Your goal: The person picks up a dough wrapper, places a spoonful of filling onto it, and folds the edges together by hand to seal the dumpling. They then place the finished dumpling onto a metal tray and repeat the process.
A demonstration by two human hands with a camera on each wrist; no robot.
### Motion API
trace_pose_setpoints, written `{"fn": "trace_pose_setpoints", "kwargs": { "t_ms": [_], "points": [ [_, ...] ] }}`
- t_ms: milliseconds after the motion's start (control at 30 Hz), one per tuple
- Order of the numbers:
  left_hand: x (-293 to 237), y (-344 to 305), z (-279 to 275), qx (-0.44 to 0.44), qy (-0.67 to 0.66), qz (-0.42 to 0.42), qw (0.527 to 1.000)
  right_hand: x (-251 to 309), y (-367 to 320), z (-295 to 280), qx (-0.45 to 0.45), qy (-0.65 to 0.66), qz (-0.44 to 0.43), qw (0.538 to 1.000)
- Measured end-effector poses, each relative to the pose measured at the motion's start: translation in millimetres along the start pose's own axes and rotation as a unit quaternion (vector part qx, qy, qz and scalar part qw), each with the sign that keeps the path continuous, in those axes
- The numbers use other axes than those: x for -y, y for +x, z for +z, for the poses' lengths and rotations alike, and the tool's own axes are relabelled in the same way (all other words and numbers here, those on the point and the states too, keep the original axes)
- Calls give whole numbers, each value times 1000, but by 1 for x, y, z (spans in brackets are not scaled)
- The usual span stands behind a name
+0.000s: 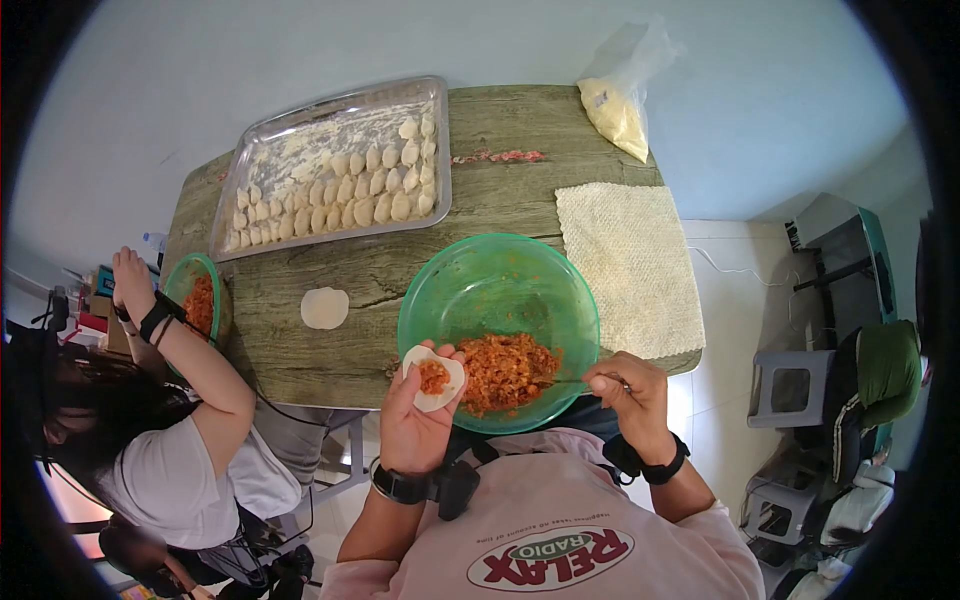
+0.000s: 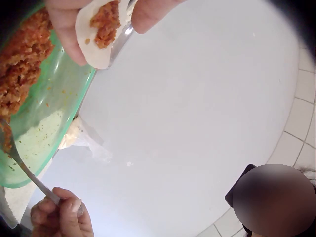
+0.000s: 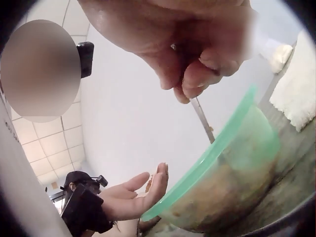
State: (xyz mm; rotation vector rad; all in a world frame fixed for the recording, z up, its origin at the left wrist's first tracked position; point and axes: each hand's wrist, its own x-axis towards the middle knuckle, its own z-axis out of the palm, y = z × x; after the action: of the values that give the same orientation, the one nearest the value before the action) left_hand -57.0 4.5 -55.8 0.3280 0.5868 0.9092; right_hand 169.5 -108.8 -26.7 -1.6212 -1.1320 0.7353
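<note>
My left hand (image 1: 418, 425) holds a round dough wrapper (image 1: 436, 393) on its bent fingers, thumb by the edge; a clump of orange-red filling (image 2: 105, 24) lies on the wrapper. A metal spoon (image 2: 30, 173) is pinched by the handle in my right hand (image 1: 635, 395), its bowl end against the filling mass (image 1: 505, 370) inside the large green bowl (image 1: 480, 262). In the right wrist view, the green bowl's wall (image 3: 232, 173) hides the spoon's tip. Another flat wrapper (image 1: 325, 308) lies on the table left of the bowl.
A metal tray (image 1: 446, 150) with several rows of dumplings stands at the back left. Right of the bowl lies a cream cloth (image 1: 635, 270), with a plastic bag (image 1: 618, 115) behind. Another person (image 1: 180, 430) sits at the left beside a smaller green bowl (image 1: 222, 325).
</note>
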Motion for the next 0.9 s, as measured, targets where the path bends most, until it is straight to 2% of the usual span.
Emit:
{"fn": "trace_pose_setpoints", "kwargs": {
  "t_ms": [33,100,233,300,333,400,600,733,900],
  "points": [
    [0,0,0,0,0,0,1000,0,1,-1,0,0,0,1000],
    [0,0,1,-3,1,0,1000,-3,4,-2,52,6,-73,996],
    [-1,0,1,1,3,-1,1000,-12,11,-1,79,-28,-123,989],
    [-1,0,1,-7,5,-5,1000,-8,11,-1,57,66,26,996],
    [-2,0,0,-7,5,-4,1000,-8,11,0,57,66,25,996],
    [-4,0,1,-14,-11,-20,1000,-10,11,-1,31,115,144,982],
    [-12,-1,4,-17,-31,-58,998,-15,13,-2,-21,204,209,956],
    [-16,0,11,-13,-42,-73,996,-15,13,-4,-21,217,209,953],
    [-15,3,18,25,-38,-103,994,-10,10,3,24,155,118,981]
  ]
}}
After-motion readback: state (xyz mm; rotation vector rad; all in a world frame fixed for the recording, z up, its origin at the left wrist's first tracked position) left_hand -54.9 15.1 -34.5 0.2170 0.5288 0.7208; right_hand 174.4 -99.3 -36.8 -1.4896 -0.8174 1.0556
